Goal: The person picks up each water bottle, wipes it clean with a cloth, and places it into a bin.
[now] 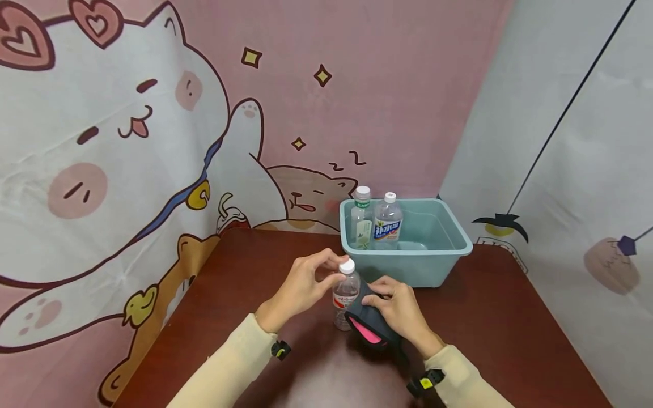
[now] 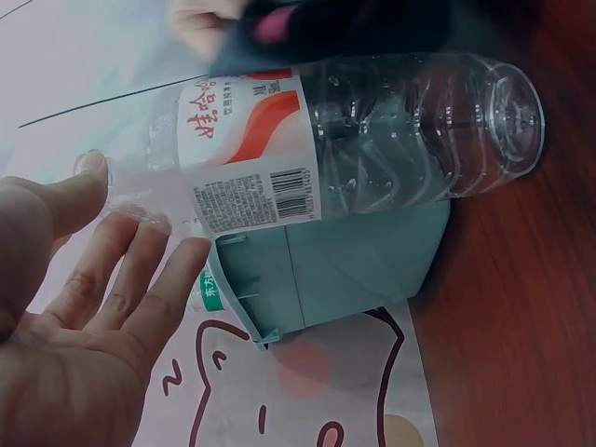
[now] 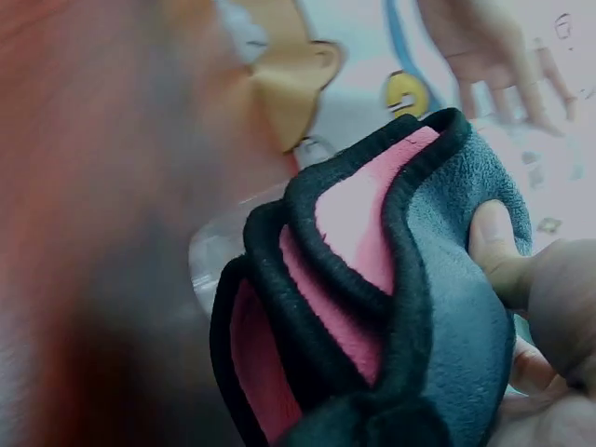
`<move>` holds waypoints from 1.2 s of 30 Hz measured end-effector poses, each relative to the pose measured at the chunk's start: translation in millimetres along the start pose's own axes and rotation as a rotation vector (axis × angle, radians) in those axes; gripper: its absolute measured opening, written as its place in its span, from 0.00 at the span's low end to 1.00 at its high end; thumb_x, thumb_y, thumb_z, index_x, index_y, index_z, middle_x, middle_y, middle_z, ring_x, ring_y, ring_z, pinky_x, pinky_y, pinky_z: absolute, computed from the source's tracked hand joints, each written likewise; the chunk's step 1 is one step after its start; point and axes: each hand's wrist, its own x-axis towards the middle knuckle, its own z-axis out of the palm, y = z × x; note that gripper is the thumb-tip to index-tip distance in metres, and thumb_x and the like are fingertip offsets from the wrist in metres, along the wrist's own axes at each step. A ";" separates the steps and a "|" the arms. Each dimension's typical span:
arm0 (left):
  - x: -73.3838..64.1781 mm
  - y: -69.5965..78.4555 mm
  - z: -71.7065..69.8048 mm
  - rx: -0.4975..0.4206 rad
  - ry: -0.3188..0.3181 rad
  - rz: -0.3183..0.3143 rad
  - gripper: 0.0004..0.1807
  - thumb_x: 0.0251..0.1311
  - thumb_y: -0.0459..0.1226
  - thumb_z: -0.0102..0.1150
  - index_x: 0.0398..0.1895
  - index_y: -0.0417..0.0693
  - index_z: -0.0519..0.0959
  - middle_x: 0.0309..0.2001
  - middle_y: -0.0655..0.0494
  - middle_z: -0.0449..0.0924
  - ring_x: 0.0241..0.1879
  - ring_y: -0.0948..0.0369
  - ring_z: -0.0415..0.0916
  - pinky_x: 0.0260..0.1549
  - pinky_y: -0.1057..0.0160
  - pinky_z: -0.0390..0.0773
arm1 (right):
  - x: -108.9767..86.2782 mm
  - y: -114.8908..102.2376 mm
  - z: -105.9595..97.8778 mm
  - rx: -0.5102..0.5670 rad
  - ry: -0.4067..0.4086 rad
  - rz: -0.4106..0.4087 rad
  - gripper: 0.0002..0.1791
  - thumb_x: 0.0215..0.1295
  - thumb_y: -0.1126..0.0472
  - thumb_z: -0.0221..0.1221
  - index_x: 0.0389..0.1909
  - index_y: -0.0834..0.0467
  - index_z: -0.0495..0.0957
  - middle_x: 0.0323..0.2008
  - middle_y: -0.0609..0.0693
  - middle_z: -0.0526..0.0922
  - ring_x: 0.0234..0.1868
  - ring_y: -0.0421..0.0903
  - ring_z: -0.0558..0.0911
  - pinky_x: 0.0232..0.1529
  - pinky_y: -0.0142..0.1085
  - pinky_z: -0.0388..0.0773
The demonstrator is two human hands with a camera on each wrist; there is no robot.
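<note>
A clear plastic bottle (image 1: 346, 297) with a white cap and a red-and-white label stands upright on the table. My left hand (image 1: 309, 279) holds it at the cap and neck between thumb and fingers. In the left wrist view the bottle (image 2: 363, 140) looks see-through, and the left hand (image 2: 102, 298) is around its neck end. My right hand (image 1: 403, 309) grips a folded cloth (image 1: 374, 317), grey outside and pink inside, with black edging, right beside the bottle. The right wrist view shows the cloth's (image 3: 456, 270) layered folds, with the thumb (image 3: 498, 247) pressed on its grey face.
Behind the hands, a light blue-green plastic tub (image 1: 398, 269) stands on the dark red-brown table (image 1: 490, 328). Inside its left part are a green-labelled bottle (image 1: 363, 218) and a blue-labelled bottle (image 1: 388, 224), both white-capped. A cartoon-printed backdrop (image 1: 398, 85) rises behind the table.
</note>
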 end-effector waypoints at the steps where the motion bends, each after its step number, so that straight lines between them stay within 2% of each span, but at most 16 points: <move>1: 0.0 -0.3 0.2 0.003 0.002 0.000 0.18 0.69 0.33 0.83 0.57 0.51 0.87 0.67 0.54 0.94 0.56 0.58 0.96 0.61 0.53 0.95 | 2.1 -5.0 -3.0 0.010 0.015 -0.005 0.13 0.66 0.62 0.84 0.51 0.58 0.98 0.41 0.43 0.94 0.45 0.39 0.91 0.44 0.29 0.88; 5: 0.5 -0.8 2.5 0.031 0.001 0.009 0.17 0.70 0.33 0.83 0.56 0.51 0.87 0.66 0.55 0.95 0.55 0.59 0.96 0.61 0.59 0.95 | 11.0 -22.1 -12.3 0.052 0.066 -0.018 0.13 0.69 0.63 0.82 0.53 0.59 0.98 0.42 0.46 0.94 0.45 0.38 0.89 0.43 0.27 0.84; 9: 3.2 0.4 5.1 0.063 -0.001 0.032 0.15 0.72 0.35 0.82 0.56 0.51 0.86 0.64 0.54 0.96 0.57 0.59 0.96 0.61 0.61 0.94 | 22.9 -35.9 -15.8 0.072 0.106 -0.042 0.14 0.70 0.63 0.81 0.55 0.59 0.97 0.43 0.48 0.94 0.47 0.44 0.90 0.44 0.28 0.83; 14: 4.6 0.9 5.2 0.078 0.014 0.038 0.15 0.73 0.35 0.81 0.56 0.51 0.86 0.61 0.54 0.96 0.57 0.58 0.97 0.61 0.61 0.94 | 33.0 -46.7 -17.3 0.056 0.108 -0.061 0.15 0.70 0.62 0.81 0.55 0.59 0.97 0.45 0.49 0.94 0.50 0.49 0.91 0.47 0.31 0.83; 21: 7.1 4.0 -2.7 0.067 -0.006 0.032 0.16 0.72 0.35 0.82 0.57 0.50 0.86 0.64 0.53 0.95 0.58 0.56 0.96 0.63 0.51 0.95 | 35.5 -52.2 -20.8 0.027 0.078 -0.045 0.15 0.71 0.62 0.81 0.55 0.59 0.97 0.46 0.49 0.94 0.50 0.49 0.91 0.45 0.31 0.84; 25: 6.2 5.4 -5.5 0.062 -0.028 -0.001 0.17 0.74 0.36 0.81 0.59 0.52 0.84 0.65 0.54 0.94 0.60 0.58 0.95 0.68 0.50 0.93 | 33.6 -50.5 -21.1 0.016 0.068 -0.036 0.16 0.71 0.60 0.81 0.57 0.58 0.97 0.47 0.49 0.94 0.51 0.49 0.91 0.46 0.33 0.86; 28: 5.0 7.0 -4.9 0.029 -0.031 -0.015 0.18 0.75 0.36 0.80 0.62 0.52 0.84 0.64 0.54 0.94 0.61 0.58 0.95 0.67 0.50 0.93 | 29.8 -47.3 -21.9 0.005 0.077 -0.036 0.17 0.71 0.60 0.81 0.57 0.58 0.96 0.47 0.48 0.94 0.51 0.50 0.91 0.47 0.32 0.87; 33: 2.7 12.0 1.5 -0.024 0.029 -0.027 0.19 0.72 0.35 0.82 0.60 0.51 0.84 0.59 0.54 0.93 0.56 0.57 0.95 0.58 0.53 0.96 | 22.4 -41.5 -28.4 0.010 0.114 -0.044 0.17 0.71 0.61 0.81 0.59 0.58 0.96 0.47 0.49 0.94 0.50 0.46 0.91 0.45 0.27 0.84; 36: 2.9 14.6 6.9 -0.013 0.084 -0.023 0.19 0.70 0.37 0.85 0.57 0.50 0.85 0.54 0.54 0.91 0.50 0.58 0.95 0.51 0.59 0.97 | 18.6 -39.2 -35.5 0.037 0.156 -0.034 0.17 0.71 0.62 0.81 0.58 0.58 0.96 0.47 0.50 0.94 0.49 0.41 0.90 0.42 0.25 0.83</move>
